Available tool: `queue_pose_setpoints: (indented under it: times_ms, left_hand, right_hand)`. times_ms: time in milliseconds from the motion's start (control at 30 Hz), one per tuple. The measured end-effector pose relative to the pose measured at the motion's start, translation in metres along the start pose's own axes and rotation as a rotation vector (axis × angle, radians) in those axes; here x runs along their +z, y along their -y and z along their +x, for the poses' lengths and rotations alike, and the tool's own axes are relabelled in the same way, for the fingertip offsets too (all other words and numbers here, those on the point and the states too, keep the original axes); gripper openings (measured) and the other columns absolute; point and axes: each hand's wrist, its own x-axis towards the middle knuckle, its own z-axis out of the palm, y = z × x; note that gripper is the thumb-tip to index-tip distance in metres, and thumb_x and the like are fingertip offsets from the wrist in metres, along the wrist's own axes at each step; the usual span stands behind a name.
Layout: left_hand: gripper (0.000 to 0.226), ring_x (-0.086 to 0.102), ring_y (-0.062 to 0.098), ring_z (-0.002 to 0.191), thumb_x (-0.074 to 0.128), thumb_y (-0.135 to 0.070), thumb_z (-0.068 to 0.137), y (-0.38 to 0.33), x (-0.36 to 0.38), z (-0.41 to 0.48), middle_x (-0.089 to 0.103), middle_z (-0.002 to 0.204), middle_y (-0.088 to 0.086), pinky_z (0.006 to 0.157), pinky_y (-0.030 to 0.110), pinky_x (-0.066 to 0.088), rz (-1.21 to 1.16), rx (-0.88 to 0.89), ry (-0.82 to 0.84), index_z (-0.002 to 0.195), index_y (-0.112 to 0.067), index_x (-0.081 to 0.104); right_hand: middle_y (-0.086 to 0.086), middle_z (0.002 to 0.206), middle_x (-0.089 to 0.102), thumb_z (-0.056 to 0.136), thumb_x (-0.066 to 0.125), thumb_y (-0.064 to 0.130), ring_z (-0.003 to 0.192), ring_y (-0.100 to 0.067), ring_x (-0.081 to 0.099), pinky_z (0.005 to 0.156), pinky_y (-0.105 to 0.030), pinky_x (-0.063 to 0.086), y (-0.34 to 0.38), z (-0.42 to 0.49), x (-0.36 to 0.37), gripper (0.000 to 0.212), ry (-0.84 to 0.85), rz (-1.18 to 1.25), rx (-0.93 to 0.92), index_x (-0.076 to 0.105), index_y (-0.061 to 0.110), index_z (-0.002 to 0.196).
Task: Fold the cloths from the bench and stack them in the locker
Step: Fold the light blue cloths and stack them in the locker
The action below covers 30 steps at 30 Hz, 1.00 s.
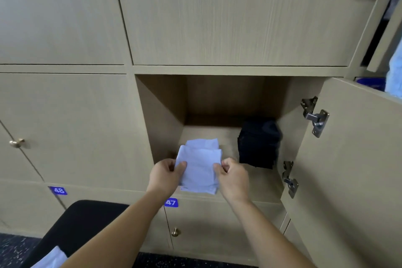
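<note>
Cloth (199, 167), folded, at the front lip of the open locker (161, 119), your left hand (165, 175) and right hand (233, 177) pinching its sides with fingers (181, 165) clamped on it; soft, light, likely to unfold, so hold both layered edges.

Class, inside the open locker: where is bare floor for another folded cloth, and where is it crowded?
Bare: the locker floor behind the white cloths, and the strip between them and the black stack. Crowded: front left, where left hand and right hand grip them.
</note>
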Motion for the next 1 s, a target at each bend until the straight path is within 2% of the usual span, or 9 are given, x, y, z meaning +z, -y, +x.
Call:
queue_pose_setpoints:
  times_ms: [100,167,267,400,600,700,833,933,1000]
  left_hand:
    - [0.02,0.046,0.016,0.055,0.057,-0.016,0.094,-0.01,0.003,0.029,0.056,0.064,0.001,0.051,0.025,0.037,0.004,-0.008,0.091,0.085,0.001,0.065]
    - [0.016,0.055,0.021,0.065,0.055,-0.009,0.092,-0.013,0.007,0.05,0.064,0.072,0.008,0.06,0.027,0.043,0.002,0.009,0.126,0.088,0.0,0.068]
    - [0.017,0.067,0.027,0.083,0.056,-0.01,0.093,-0.017,0.015,0.076,0.073,0.087,0.008,0.075,0.035,0.054,-0.018,0.037,0.098,0.092,-0.009,0.072]
    - [0.014,0.068,0.024,0.088,0.06,-0.012,0.094,-0.013,0.025,0.102,0.074,0.091,0.004,0.083,0.037,0.056,-0.047,0.031,0.05,0.099,-0.011,0.073]
    - [0.019,0.066,0.02,0.09,0.065,-0.015,0.092,0.005,0.035,0.117,0.071,0.097,0.002,0.087,0.032,0.052,-0.041,0.002,0.025,0.11,-0.009,0.069]
    - [0.023,0.067,0.02,0.092,0.065,-0.018,0.092,0.014,0.037,0.12,0.072,0.099,0.001,0.091,0.035,0.053,0.017,0.012,0.041,0.112,-0.01,0.069]
    - [0.024,0.066,0.018,0.091,0.065,-0.02,0.092,0.024,0.039,0.119,0.071,0.099,0.0,0.084,0.03,0.051,0.062,0.016,0.054,0.115,-0.013,0.068]
    - [0.028,0.065,0.02,0.097,0.065,-0.019,0.092,0.027,0.041,0.117,0.07,0.103,-0.001,0.091,0.034,0.051,0.098,0.045,0.069,0.12,-0.014,0.065]
    - [0.035,0.062,0.022,0.105,0.064,-0.018,0.093,0.026,0.041,0.116,0.066,0.113,0.002,0.094,0.03,0.047,0.142,0.079,0.073,0.127,-0.013,0.059]
  right_hand:
    - [0.001,0.067,0.058,0.088,0.061,0.024,0.071,-0.022,0.057,0.058,-0.031,0.035,0.003,0.033,0.004,0.02,-0.032,-0.018,-0.003,0.057,0.011,0.074]
    - [-0.005,0.069,0.063,0.087,0.063,0.024,0.072,-0.025,0.06,0.061,-0.034,0.043,0.005,0.054,0.009,0.024,-0.05,-0.018,-0.011,0.06,0.004,0.074]
    - [-0.015,0.077,0.068,0.085,0.066,0.023,0.077,-0.031,0.062,0.068,-0.038,0.048,0.006,0.083,0.015,0.026,-0.06,-0.014,-0.013,0.066,-0.002,0.079]
    - [-0.022,0.081,0.067,0.084,0.069,0.022,0.078,-0.034,0.063,0.066,-0.038,0.049,0.002,0.106,0.026,0.028,-0.059,0.03,0.01,0.066,-0.006,0.079]
    - [-0.016,0.081,0.07,0.084,0.071,0.025,0.08,-0.03,0.066,0.07,-0.037,0.051,-0.013,0.113,0.041,0.026,-0.013,0.059,0.066,0.067,0.001,0.079]
    - [-0.005,0.082,0.07,0.085,0.07,0.031,0.082,-0.023,0.066,0.071,-0.033,0.05,-0.019,0.112,0.044,0.019,0.019,0.024,0.099,0.062,0.021,0.071]
    - [0.004,0.087,0.07,0.085,0.068,0.038,0.086,-0.018,0.065,0.073,-0.03,0.049,-0.025,0.109,0.049,0.015,0.032,-0.037,0.132,0.066,0.024,0.082]
    - [0.006,0.092,0.071,0.085,0.066,0.042,0.09,-0.018,0.065,0.074,-0.03,0.05,-0.029,0.108,0.05,0.019,0.014,-0.08,0.141,0.068,0.024,0.091]
    - [0.008,0.102,0.067,0.085,0.065,0.042,0.095,-0.017,0.063,0.074,-0.029,0.048,-0.027,0.106,0.048,0.021,-0.02,-0.148,0.113,0.064,0.027,0.1]
